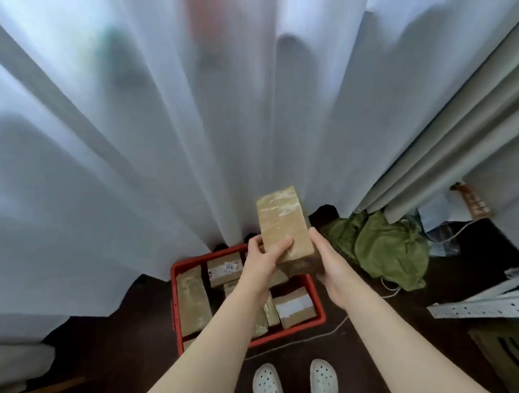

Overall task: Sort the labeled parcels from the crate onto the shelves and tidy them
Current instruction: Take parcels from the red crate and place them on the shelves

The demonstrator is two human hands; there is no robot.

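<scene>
While both hands hold it, a tape-wrapped brown parcel (282, 217) stands tilted in the air just above the far end of the red crate (321, 314). The left hand (265, 259) grips its near end with the thumb laid across the top face. The right hand (329, 266) cups the lower right corner from underneath.

Inside the crate lie more parcels, among them one labelled 2010 (225, 268) and one with a blank white label (295, 308). The crate sits on a dark floor (365, 332), with a white curtain (166, 134) hanging behind it, a green cloth (388, 250) to its right and white shoes (268, 383) at its near side.
</scene>
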